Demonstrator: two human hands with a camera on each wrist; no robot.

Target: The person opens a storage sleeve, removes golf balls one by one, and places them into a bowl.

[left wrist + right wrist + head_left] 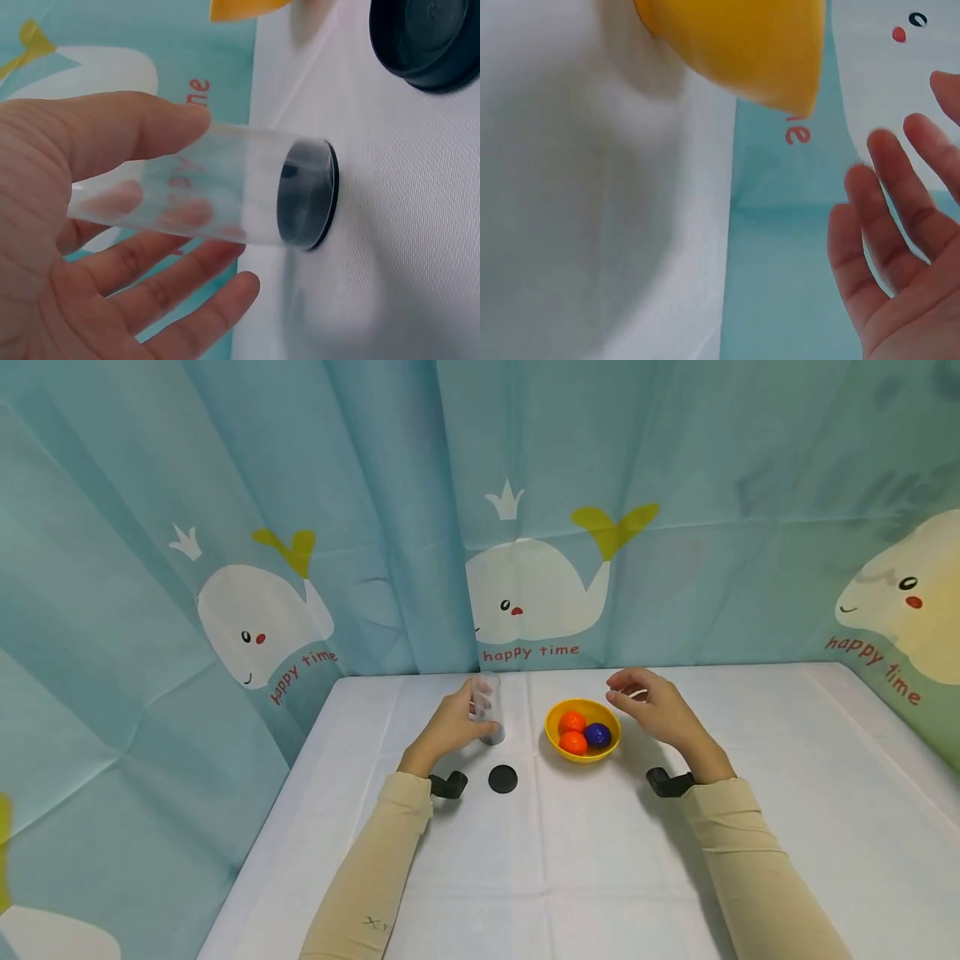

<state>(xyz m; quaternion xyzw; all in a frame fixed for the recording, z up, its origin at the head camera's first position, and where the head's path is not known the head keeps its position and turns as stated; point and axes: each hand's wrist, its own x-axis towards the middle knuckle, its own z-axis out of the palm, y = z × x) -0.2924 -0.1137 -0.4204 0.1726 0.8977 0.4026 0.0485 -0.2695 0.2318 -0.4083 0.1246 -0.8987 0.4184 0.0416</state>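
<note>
A clear plastic tube (489, 710) with a black base stands upright on the white table. My left hand (454, 718) holds it between thumb and fingers; in the left wrist view the thumb (142, 127) lies along one side and some fingers show through the wall. Right of the tube is a yellow bowl (582, 758) with two orange balls (572, 722) and a dark blue ball (597, 736) inside. Just beyond the bowl's right rim, my right hand (656, 706) hovers with relaxed fingers and nothing in them. The right wrist view shows the bowl's side (742, 45) apart from those fingers.
A round black lid (502, 779) lies on the table in front of the tube, its hollow side up in the left wrist view. Behind the white-covered table (600, 860) hangs a light blue curtain (390, 527) printed with whales.
</note>
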